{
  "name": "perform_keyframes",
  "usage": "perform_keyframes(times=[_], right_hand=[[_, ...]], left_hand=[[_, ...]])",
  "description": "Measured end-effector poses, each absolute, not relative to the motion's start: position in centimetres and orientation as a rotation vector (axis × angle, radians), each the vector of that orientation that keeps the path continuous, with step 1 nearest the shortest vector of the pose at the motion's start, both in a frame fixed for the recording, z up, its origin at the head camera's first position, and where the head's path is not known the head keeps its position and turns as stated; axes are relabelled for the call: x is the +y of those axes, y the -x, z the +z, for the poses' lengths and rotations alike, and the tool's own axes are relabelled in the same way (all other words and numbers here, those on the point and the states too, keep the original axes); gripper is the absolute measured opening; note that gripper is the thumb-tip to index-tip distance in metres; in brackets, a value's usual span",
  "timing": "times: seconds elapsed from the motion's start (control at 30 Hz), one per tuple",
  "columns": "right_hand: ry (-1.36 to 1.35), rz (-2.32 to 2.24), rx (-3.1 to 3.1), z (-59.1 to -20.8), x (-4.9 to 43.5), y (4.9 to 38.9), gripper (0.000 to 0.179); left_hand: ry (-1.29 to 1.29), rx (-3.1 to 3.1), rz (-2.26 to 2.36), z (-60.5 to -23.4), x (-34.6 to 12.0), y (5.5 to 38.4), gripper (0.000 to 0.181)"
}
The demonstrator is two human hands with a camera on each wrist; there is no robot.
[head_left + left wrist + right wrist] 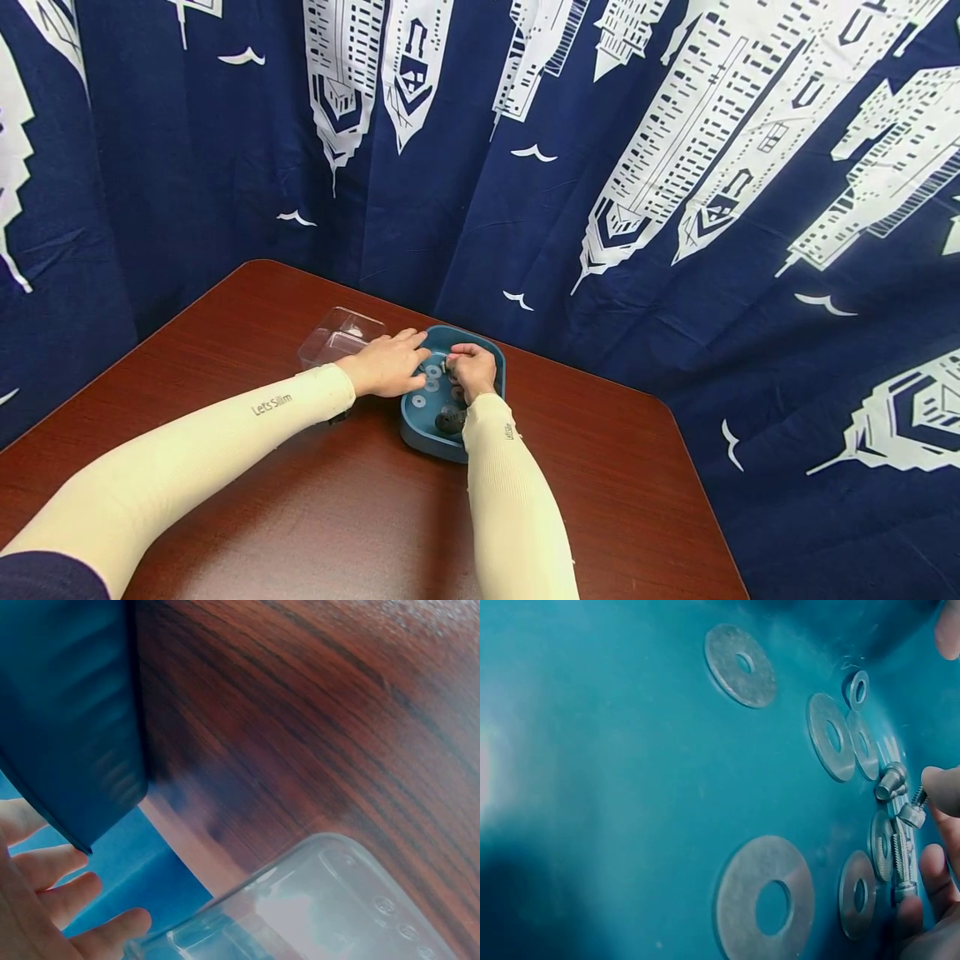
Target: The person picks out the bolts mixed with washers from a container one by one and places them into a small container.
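Observation:
A blue plastic bin (429, 446) stands on the table, with flat metal washers (765, 900) and several bolts (904, 862) lying on its floor. Reaching into it, my right hand (474, 371) pinches a small socket-head bolt (912, 815) by its threaded end, head outward, between thumb and finger. Other loose hardware lies just beneath those fingers. My left hand (386, 364) lies across the bin's left rim with its fingers extended and spread, and nothing shows in its grasp. In the left wrist view its fingertips (71, 859) are right at the rim.
A clear plastic container (330, 343) sits left of the bin, close by the left hand. A dark round object (450, 422) lies in the bin's near end. Behind the brown table (600, 467) hangs a navy curtain (450, 217) printed with white buildings.

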State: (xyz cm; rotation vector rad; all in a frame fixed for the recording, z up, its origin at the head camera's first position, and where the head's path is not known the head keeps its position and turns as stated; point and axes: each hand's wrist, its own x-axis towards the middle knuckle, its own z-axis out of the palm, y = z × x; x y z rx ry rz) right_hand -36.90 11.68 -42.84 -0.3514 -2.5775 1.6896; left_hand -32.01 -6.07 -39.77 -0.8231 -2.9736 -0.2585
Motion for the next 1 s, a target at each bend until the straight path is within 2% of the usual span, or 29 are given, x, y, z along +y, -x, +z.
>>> perform_keyframes(times=[1.0], right_hand=[[0.102, 1.792, -2.484, -40.9, 13.0, 37.1, 0.024]], left_hand=[[0.833, -2.957, -0.228, -39.7, -5.7, 31.9, 0.057]])
